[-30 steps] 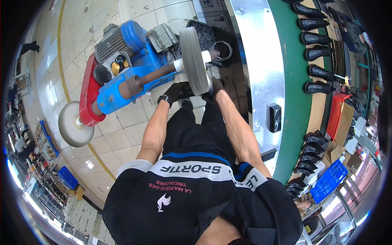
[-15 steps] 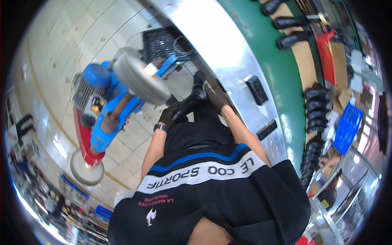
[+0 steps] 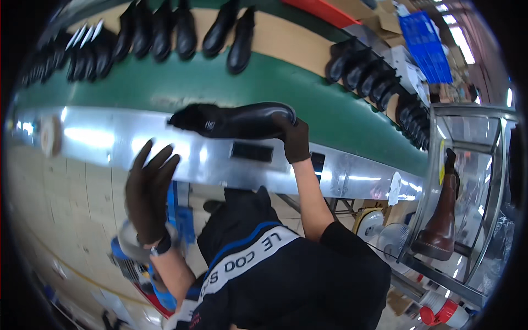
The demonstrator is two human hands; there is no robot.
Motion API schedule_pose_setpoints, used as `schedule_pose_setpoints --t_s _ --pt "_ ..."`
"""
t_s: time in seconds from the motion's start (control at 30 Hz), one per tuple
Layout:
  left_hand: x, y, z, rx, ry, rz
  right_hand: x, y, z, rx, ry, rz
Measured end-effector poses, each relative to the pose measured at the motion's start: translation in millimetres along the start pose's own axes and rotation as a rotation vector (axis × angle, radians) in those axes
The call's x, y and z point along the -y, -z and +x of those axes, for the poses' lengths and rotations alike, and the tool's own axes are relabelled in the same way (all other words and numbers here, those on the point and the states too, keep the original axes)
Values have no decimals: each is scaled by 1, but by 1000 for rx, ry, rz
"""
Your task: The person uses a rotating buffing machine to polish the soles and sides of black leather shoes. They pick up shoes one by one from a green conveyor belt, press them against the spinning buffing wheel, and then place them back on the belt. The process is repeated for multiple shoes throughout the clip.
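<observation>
"Gripping what with the right hand [image 3: 296, 140]?"

"Clasping a black boot [image 3: 242, 123] by its rounded end, with gloved fingers closed around."

"And with the left hand [image 3: 148, 192]?"

"Grasping nothing; raised wide open with fingers spread, gloved too, apart from the boot. Wearing a watch [image 3: 161, 246] at the wrist."

"Held where?"

"Over the tabletop [image 3: 352, 129], along the line between green surface and shiny metal strip [image 3: 357, 179], with the shaft pointing left. Cannot tell whether touching below."

"And around it?"

"Look just nearer the body for a black block [image 3: 251, 152] on the strip. Farther back, see lined-up boots [image 3: 185, 33] on brown cardboard [image 3: 289, 50]. To the right, spot a brown boot [image 3: 440, 220] at a metal-framed rack [image 3: 473, 111]. Down behind the left hand, find a pale grey wheel [image 3: 126, 235], partly hidden."
</observation>
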State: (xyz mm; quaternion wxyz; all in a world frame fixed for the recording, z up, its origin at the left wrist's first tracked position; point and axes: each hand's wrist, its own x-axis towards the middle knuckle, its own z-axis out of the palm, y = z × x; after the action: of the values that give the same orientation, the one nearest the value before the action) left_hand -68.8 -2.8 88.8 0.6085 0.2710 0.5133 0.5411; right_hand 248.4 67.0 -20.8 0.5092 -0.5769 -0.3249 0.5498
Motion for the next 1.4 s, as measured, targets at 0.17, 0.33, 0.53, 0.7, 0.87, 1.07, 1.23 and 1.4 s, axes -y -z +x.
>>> schedule_pose_setpoints --t_s 0.17,0.33,0.53,0.7,0.87,1.07,1.23,1.4 --pt "-24 -23 28 -121 -68 78 -29 76 144 -332 44 596" --pt "40 -7 32 -40 0 605 -39 136 303 -480 10 759" --pt "100 -7 14 113 135 944 -91 190 376 -623 54 1141" --pt "121 -8 -2 49 284 700 -92 62 336 -262 -307 -1170" --pt "106 -19 7 -103 377 419 -83 -76 338 57 112 -507" --pt "104 -14 20 88 95 684 -74 -66 361 -220 -22 -540" --pt "130 -22 50 -21 147 -21 -51 -104 179 252 374 13" --pt "160 13 34 187 262 -795 -10 -109 -37 549 184 -218"
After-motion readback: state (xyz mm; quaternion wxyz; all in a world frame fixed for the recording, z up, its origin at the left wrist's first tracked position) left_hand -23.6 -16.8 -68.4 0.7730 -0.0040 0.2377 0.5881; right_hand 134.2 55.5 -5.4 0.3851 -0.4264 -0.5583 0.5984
